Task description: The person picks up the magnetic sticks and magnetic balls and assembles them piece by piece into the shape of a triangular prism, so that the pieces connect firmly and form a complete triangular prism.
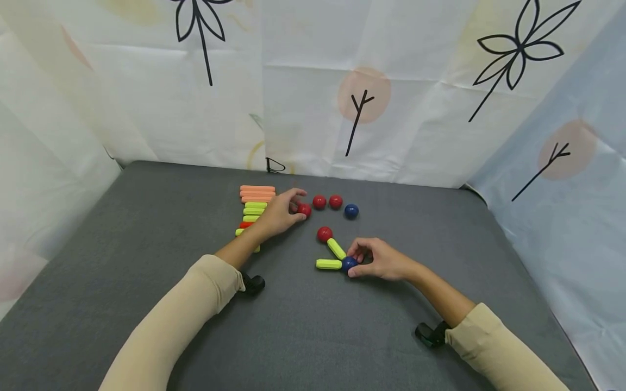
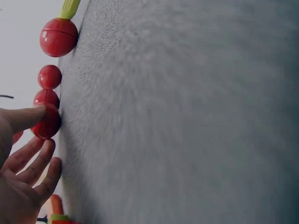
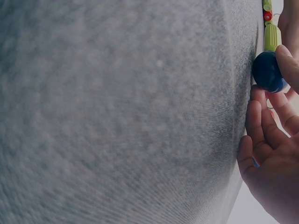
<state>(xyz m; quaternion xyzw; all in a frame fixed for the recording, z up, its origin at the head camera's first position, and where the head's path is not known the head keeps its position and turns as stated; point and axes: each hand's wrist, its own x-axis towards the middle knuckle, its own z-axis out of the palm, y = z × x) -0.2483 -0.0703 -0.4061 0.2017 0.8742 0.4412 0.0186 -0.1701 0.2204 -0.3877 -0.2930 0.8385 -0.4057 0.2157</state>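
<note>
My left hand [image 1: 280, 213] holds a red ball [image 1: 304, 210] between thumb and fingers at the left end of a row of balls. In the left wrist view the thumb lies on that red ball [image 2: 48, 125], with fingers on its other side. My right hand [image 1: 383, 260] pinches a blue ball [image 1: 349, 264], also seen as the blue ball [image 3: 267, 71] in the right wrist view. Two yellow-green sticks [image 1: 329, 264] fan out from this blue ball. The upper stick [image 1: 336, 248] ends at another red ball [image 1: 325, 234].
Two red balls [image 1: 319, 202] and a loose blue ball [image 1: 351, 211] lie right of my left hand. Orange sticks [image 1: 257, 194] and several yellow-green sticks [image 1: 256, 212], with a red stick [image 1: 246, 225] among them, lie partly behind my left arm. Patterned cloth [image 1: 313, 119] borders the grey table [image 1: 313, 336].
</note>
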